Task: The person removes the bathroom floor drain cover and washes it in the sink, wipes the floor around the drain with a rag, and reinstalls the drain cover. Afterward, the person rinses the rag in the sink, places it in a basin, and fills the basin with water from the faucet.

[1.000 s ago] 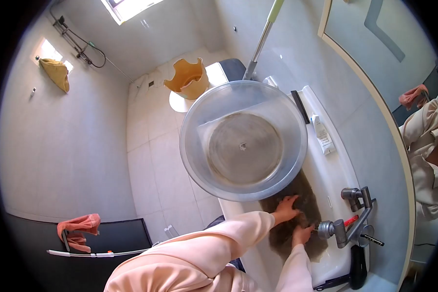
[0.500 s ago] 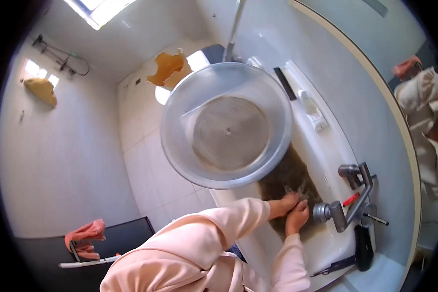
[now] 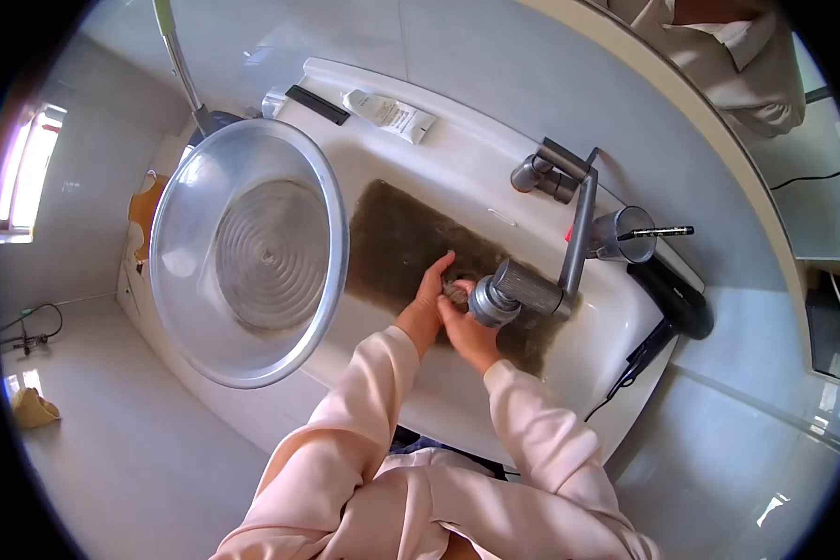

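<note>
In the long white sink (image 3: 616, 350), my left hand (image 3: 427, 297) and my right hand (image 3: 469, 333) are close together over murky brown water (image 3: 406, 238). One finger of the left hand points up and away. The other fingers curl inward against the right hand, whose fingers are bent too. A small pale, wet patch (image 3: 455, 290) shows between them; whether it is cloth or running water I cannot make out. The grey faucet (image 3: 532, 289) reaches over the sink, its round spout head right beside my right hand and partly covering it.
A large clear plastic basin (image 3: 271, 257) leans tilted at the sink's left end. Along the back rim lie a white tube (image 3: 389, 114) and a black comb-like strip (image 3: 317, 105). To the right are a cup (image 3: 623, 235) with a pen (image 3: 658, 231) and a black hair dryer (image 3: 667, 299).
My view has turned right, so the basin now appears farther left and the sink more central. My hands stay over the brown water, now seen closer beside the spout.
</note>
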The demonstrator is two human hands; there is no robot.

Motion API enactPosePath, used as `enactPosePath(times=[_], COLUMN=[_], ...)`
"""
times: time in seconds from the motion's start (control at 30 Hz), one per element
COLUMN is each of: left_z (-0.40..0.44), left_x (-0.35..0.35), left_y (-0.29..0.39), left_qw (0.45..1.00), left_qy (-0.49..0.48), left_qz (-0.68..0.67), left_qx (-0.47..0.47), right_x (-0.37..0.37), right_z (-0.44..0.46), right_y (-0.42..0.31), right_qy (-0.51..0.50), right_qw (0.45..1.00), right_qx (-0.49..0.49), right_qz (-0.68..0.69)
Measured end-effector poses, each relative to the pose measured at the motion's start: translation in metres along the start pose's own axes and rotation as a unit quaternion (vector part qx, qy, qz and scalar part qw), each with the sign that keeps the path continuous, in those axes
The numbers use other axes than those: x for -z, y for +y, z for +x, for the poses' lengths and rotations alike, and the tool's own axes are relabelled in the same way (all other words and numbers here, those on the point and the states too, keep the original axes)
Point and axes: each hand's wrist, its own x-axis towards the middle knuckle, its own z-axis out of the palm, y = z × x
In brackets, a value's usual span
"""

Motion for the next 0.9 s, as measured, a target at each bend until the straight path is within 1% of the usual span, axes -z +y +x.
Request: enactPosePath(times=[0.03, 0.07, 0.1, 0.17, 0.23, 0.3, 0.37, 0.4, 0.43, 0.47, 0.5, 0.53, 0.57, 0.6, 0.63, 0.67, 0.7, 0.73, 0.77, 0.8, 0.83, 0.87, 0.9], left_z=[0.002, 0.007, 0.016, 0.029, 0.034, 0.033, 0.033, 0.033, 0.032, 0.029, 0.018, 0.006, 0.006, 0.008, 0.01, 0.022, 0.041, 0.051, 0.046, 0.035, 0.025, 0.022, 0.015], left_x=[0.003, 0.008, 0.017, 0.029, 0.04, 0.044, 0.046, 0.046, 0.047, 0.047, 0.037, 0.026, 0.028, 0.032, 0.036, 0.046, 0.058, 0.063, 0.054, 0.036, 0.02, 0.011, 0.005], left_y=[-0.003, -0.007, -0.008, -0.01, -0.016, -0.022, -0.024, -0.021, -0.012, -0.003, 0.001, 0.006, 0.005, 0.003, 0.002, -0.002, -0.008, -0.01, -0.008, -0.004, 0.0, 0.002, 0.001], left_qw=[1.0, 0.999, 0.999, 0.998, 0.994, 0.985, 0.97, 0.97, 0.935, 0.886, 0.806, 0.705, 0.705, 0.663, 0.617, 0.618, 0.79, 0.906, 0.906, 0.973, 0.999, 0.997, 0.997], left_qy=[0.003, 0.012, 0.004, -0.011, 0.013, 0.036, 0.058, 0.058, 0.081, 0.101, 0.145, 0.205, 0.205, 0.243, 0.281, 0.281, 0.235, 0.171, 0.17, 0.097, 0.02, 0.03, 0.031], left_qz=[0.0, -0.001, -0.002, -0.005, 0.06, 0.125, 0.189, 0.189, 0.288, 0.383, 0.492, 0.587, 0.587, 0.62, 0.649, 0.648, 0.45, 0.219, 0.218, 0.11, -0.002, 0.054, 0.053], left_qx=[0.003, -0.042, -0.051, -0.069, -0.093, -0.117, -0.141, -0.14, -0.192, -0.241, -0.296, -0.341, -0.34, -0.343, -0.345, -0.344, -0.344, -0.319, -0.32, -0.179, -0.03, -0.054, -0.054], right_x=[0.011, 0.011, 0.011, 0.009, 0.002, -0.001, -0.005, -0.006, -0.007, -0.007, -0.001, 0.005, 0.001, -0.003, 0.0, 0.007, 0.008, 0.009, 0.011, 0.012, 0.013, 0.012, 0.012], right_z=[-0.011, -0.015, -0.019, -0.021, -0.016, -0.008, 0.005, 0.017, 0.03, 0.035, 0.029, 0.016, 0.007, -0.002, 0.008, 0.021, 0.019, 0.017, 0.014, 0.009, 0.005, 0.0, -0.007], right_y=[-0.035, -0.041, -0.045, -0.041, -0.022, 0.0, 0.033, 0.065, 0.102, 0.12, 0.094, 0.067, 0.076, 0.086, 0.101, 0.115, 0.097, 0.077, 0.057, 0.021, -0.003, -0.017, -0.026], right_qy=[0.016, 0.017, 0.001, -0.011, 0.053, 0.067, 0.09, 0.091, 0.04, -0.011, -0.01, -0.003, -0.011, 0.0, 0.0, -0.045, -0.021, 0.003, 0.028, 0.004, -0.02, -0.021, 0.013], right_qw=[0.999, 0.999, 1.0, 0.998, 0.995, 0.993, 0.98, 0.98, 0.992, 0.988, 0.988, 0.968, 0.944, 0.9, 0.9, 0.949, 0.97, 0.986, 0.994, 0.996, 0.997, 0.997, 1.0], right_qx=[0.006, 0.003, -0.028, -0.06, 0.074, 0.094, 0.075, 0.073, -0.033, -0.139, -0.139, -0.105, -0.02, 0.065, 0.065, -0.027, -0.038, -0.045, -0.048, -0.043, -0.039, -0.04, 0.001], right_qz=[-0.049, -0.048, -0.012, 0.026, 0.033, 0.018, -0.159, -0.159, -0.112, -0.062, -0.061, -0.228, -0.33, -0.431, -0.431, -0.309, -0.238, -0.163, -0.089, -0.076, -0.064, -0.064, -0.022])
